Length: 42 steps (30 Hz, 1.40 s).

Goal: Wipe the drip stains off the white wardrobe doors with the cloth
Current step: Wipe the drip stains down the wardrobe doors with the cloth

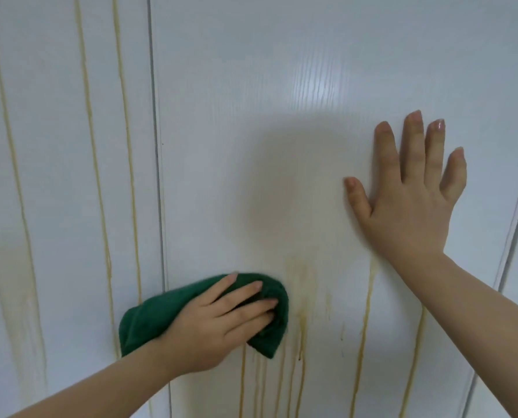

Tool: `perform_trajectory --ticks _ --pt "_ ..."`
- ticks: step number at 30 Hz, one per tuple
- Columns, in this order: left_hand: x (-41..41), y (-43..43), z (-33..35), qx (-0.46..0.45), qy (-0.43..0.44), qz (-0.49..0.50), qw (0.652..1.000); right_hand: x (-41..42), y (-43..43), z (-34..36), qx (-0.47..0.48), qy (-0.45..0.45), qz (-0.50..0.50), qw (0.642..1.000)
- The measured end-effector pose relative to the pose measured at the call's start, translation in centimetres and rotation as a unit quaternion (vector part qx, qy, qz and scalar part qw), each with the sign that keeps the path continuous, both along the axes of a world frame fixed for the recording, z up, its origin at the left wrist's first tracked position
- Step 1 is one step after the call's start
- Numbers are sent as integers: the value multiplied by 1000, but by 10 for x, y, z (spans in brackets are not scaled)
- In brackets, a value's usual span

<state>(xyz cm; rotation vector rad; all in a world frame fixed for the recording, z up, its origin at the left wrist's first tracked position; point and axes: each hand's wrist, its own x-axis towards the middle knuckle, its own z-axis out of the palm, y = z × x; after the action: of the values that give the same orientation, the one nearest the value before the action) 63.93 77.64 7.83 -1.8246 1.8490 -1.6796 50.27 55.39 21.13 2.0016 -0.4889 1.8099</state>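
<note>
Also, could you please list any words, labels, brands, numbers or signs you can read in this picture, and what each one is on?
None. No word, label, brand, number or sign shows on the white wardrobe doors, the green cloth or around the drip stains.

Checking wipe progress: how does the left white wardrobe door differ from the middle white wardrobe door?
Left white wardrobe door: yellow drip streaks over its whole visible height; middle white wardrobe door: clean-looking above, streaks only low down. Middle door bears both hands, left hand pressing a green cloth, right hand flat; left door bears only the cloth's tail. Both are glossy white, both stained.
</note>
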Motion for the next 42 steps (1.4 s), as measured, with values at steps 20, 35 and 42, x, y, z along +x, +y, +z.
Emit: perform_trajectory --ticks 20,35,42 --pt "-16 -47 144 -282 153 4 947 3 -3 -2 -28 -21 1 999" --pt "-20 -51 126 -207 81 -3 975 2 -3 -2 -25 -42 39 998" --pt "-36 -69 12 71 -108 -40 991 -10 5 3 10 -22 80 996"
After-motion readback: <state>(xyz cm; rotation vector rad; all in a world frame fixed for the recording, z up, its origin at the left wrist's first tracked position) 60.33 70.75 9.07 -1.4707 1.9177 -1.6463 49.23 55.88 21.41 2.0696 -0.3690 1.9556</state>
